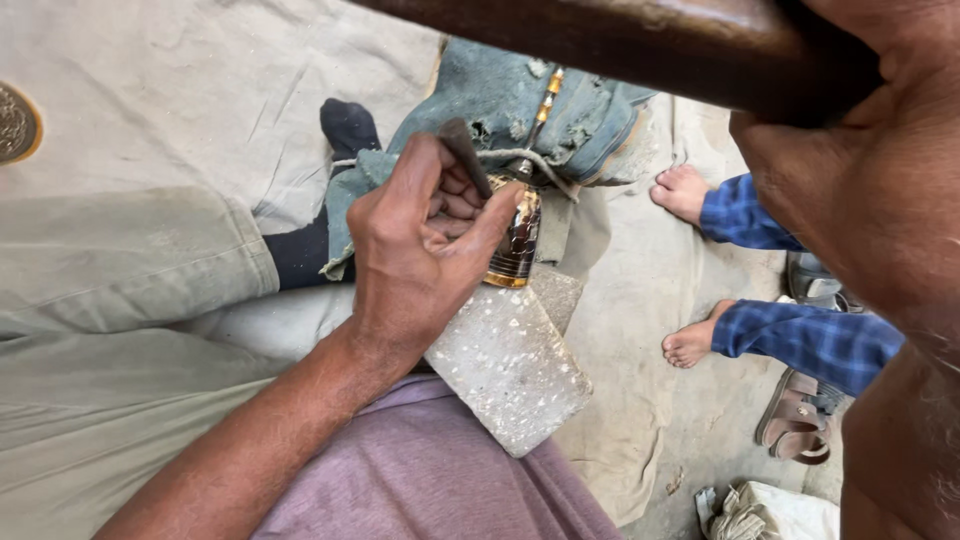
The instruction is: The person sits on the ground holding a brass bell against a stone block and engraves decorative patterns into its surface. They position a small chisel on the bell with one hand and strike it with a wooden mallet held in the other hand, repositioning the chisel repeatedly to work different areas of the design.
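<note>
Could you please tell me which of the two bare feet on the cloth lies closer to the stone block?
The lower bare foot, toes pointing left toward the stone block; the upper bare foot sits farther up, beside the denim bundle.

Right hand (pixel 860 190) and dark wooden handle (pixel 620 40), blurred, cut off at top

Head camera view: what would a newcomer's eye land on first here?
First, the left hand at centre, pinching a dark chisel-like tool against a small brass-coloured piece on a speckled stone block. Next, the right hand, very close at upper right, gripping a dark wooden handle. On the right, another person's bare feet in blue checked trousers stand beside sandals.
</note>
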The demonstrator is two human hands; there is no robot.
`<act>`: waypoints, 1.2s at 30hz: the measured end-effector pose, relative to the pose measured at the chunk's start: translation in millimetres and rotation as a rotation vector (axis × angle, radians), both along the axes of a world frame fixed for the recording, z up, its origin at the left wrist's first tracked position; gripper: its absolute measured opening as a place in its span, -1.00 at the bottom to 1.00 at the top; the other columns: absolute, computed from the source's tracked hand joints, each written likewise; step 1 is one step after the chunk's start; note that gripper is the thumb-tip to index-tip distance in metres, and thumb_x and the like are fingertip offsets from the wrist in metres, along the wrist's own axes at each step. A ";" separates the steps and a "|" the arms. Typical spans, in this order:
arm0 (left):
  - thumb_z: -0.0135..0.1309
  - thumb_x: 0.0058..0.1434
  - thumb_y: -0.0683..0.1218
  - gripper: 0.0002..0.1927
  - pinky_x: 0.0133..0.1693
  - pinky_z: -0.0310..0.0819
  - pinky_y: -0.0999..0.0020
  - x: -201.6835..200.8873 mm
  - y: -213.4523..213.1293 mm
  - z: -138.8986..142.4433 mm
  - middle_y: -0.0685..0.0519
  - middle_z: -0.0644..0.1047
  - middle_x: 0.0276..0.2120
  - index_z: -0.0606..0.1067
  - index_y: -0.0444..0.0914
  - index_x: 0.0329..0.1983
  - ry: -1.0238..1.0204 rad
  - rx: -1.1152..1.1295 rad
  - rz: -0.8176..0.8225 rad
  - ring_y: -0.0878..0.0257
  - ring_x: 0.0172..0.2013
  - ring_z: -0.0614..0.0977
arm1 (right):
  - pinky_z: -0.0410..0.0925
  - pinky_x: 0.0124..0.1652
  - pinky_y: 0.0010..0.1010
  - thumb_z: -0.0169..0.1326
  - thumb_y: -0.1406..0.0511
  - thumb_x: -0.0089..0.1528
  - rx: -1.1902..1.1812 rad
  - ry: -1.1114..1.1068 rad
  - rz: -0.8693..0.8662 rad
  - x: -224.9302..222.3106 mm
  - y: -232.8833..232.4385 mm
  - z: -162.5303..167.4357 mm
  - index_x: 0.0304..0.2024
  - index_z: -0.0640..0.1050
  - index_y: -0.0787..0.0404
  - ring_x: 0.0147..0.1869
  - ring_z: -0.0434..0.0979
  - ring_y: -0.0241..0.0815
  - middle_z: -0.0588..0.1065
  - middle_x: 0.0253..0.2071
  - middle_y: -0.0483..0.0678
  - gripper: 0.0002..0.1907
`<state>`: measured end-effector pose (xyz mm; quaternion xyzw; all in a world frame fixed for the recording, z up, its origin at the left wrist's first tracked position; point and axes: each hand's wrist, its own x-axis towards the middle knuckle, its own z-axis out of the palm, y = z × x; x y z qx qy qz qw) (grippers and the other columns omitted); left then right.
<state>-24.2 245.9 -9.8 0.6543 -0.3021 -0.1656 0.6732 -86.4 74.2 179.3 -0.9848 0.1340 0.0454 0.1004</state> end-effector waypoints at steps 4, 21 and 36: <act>0.31 0.35 -0.15 -0.72 -0.28 0.74 0.52 0.1 -5.3 -3.5 0.03 0.58 -0.34 0.41 -0.34 -0.18 -0.090 0.027 -0.016 0.32 -0.29 0.73 | 0.47 -0.22 -0.37 0.18 0.55 0.21 0.029 0.035 0.020 10.7 9.9 -9.2 0.14 0.56 0.33 -0.19 0.64 -0.12 0.59 -0.18 0.10 -0.58; 0.35 0.19 -0.18 -0.63 -0.31 0.58 0.28 23.4 -27.4 17.8 -0.07 0.63 -0.31 0.54 -0.34 0.03 -0.193 0.118 -0.270 0.19 -0.34 0.70 | 0.54 -0.13 -0.35 0.28 0.51 0.10 0.158 0.046 -0.231 -73.7 -65.1 -37.7 0.04 0.56 0.37 -0.21 0.62 -0.18 0.58 -0.26 0.08 -0.57; 0.34 0.08 -0.19 -0.68 -0.24 0.55 0.01 41.1 -44.2 28.2 -0.14 0.64 -0.33 0.57 -0.32 -0.10 -0.317 0.160 -0.474 -0.12 -0.30 0.69 | 0.38 -0.33 -0.47 0.34 0.50 0.12 0.334 -0.148 -0.780 -153.2 -36.0 -81.5 -0.16 0.48 0.35 -0.35 0.49 -0.33 0.53 -0.35 -0.06 -0.68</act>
